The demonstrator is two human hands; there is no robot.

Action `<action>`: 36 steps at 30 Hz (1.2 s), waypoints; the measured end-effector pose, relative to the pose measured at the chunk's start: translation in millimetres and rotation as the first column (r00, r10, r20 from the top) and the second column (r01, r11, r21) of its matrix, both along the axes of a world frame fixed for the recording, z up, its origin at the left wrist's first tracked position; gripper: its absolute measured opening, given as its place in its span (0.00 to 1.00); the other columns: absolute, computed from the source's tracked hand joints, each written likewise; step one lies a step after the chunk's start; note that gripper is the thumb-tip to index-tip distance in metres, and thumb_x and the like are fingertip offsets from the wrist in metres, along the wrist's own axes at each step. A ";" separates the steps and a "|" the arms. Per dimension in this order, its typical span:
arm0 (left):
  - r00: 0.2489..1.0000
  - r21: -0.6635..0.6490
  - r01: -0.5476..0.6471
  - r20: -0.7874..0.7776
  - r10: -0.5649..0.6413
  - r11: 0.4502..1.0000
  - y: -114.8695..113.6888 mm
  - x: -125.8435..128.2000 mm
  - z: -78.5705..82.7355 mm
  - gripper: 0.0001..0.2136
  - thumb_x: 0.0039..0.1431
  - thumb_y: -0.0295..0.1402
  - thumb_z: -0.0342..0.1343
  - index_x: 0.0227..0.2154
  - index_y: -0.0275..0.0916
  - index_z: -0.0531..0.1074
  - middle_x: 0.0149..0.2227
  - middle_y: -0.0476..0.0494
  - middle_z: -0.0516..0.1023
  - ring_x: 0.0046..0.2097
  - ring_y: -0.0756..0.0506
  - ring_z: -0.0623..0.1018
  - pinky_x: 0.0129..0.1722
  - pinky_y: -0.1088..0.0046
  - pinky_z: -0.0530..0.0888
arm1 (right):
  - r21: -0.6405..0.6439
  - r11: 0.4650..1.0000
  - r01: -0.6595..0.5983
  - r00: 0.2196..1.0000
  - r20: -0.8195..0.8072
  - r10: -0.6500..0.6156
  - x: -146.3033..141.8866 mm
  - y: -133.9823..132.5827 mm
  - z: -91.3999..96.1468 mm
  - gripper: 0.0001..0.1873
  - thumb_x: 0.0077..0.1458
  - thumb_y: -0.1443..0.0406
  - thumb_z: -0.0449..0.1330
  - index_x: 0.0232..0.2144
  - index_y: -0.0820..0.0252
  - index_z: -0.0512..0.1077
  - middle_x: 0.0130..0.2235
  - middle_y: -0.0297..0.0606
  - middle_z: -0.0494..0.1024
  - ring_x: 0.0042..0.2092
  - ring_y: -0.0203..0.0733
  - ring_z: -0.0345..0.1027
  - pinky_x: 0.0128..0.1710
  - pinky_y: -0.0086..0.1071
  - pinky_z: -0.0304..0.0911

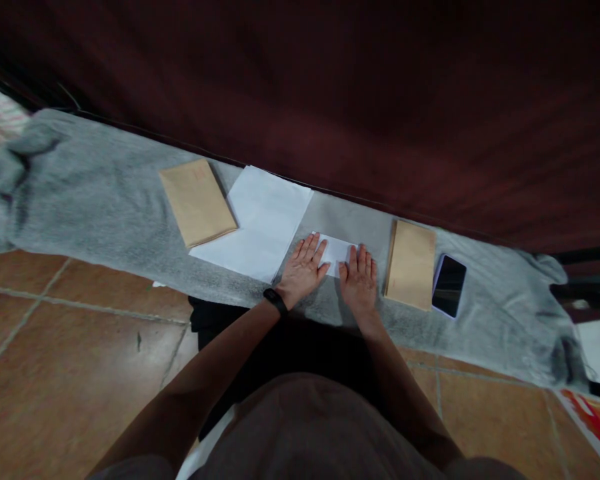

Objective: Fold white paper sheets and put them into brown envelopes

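A small folded sheet of white paper (336, 253) lies on the grey cloth between my hands. My left hand (304, 270) rests flat on its left end, fingers stretched out, with a black band on the wrist. Flat on the right end lies my right hand (359, 280), its fingers extended and close together. Both palms cover parts of the paper's edges. To the left is a stack of larger white sheets (267, 217), and a pile of brown envelopes (197, 203) overlaps its left side. Another pile of brown envelopes (413, 267) sits just right of my right hand.
A phone (449, 285) with a dark screen lies right of the envelopes. Grey cloth (105, 193) covers the long narrow surface. Dark red fabric (330, 100) rises along its far edge. Tiled floor (80, 373) shows below the near edge.
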State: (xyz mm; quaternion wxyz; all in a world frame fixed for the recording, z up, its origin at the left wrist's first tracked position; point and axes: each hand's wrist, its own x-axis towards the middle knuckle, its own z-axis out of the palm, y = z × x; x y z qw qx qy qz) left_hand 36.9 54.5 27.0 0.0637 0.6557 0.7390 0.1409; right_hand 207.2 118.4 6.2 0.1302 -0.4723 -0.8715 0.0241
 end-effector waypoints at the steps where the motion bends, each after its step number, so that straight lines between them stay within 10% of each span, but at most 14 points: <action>1: 1.000 -0.001 0.001 0.004 -0.001 1.000 0.1 0.0 -0.2 0.31 0.71 0.44 0.45 0.71 0.32 0.52 0.74 0.32 0.48 0.74 0.38 0.49 0.72 0.54 0.50 | -0.001 1.000 0.000 1.000 0.003 0.000 -0.2 -0.2 0.5 0.32 0.74 0.56 0.41 0.71 0.69 0.51 0.73 0.57 0.51 0.72 0.57 0.47 0.68 0.55 0.47; 17: 0.999 -0.037 0.002 -0.040 -0.004 0.999 3.2 2.7 -1.2 0.37 0.68 0.50 0.47 0.71 0.30 0.52 0.74 0.28 0.47 0.74 0.35 0.49 0.72 0.52 0.47 | -0.036 0.999 0.039 0.996 -0.081 -0.042 -1.3 -5.0 6.6 0.30 0.72 0.62 0.44 0.70 0.75 0.54 0.72 0.58 0.53 0.73 0.56 0.44 0.69 0.55 0.48; 23: 0.999 -0.013 0.016 -0.042 -0.016 1.000 1.8 0.1 -2.6 0.33 0.69 0.45 0.46 0.71 0.30 0.52 0.74 0.29 0.47 0.74 0.35 0.49 0.72 0.52 0.48 | -0.096 0.983 -0.159 0.983 -0.105 0.149 -13.7 -23.7 11.0 0.28 0.73 0.63 0.42 0.69 0.70 0.57 0.71 0.50 0.57 0.73 0.48 0.47 0.71 0.47 0.48; 36: 0.988 0.134 -0.139 0.082 0.128 0.981 -2.8 1.2 -7.6 0.29 0.70 0.38 0.41 0.68 0.23 0.56 0.70 0.23 0.57 0.72 0.33 0.57 0.70 0.49 0.55 | -0.046 0.999 0.009 0.997 -0.079 -0.013 14.1 -26.2 5.2 0.33 0.72 0.56 0.47 0.70 0.73 0.53 0.72 0.52 0.55 0.72 0.52 0.49 0.71 0.48 0.47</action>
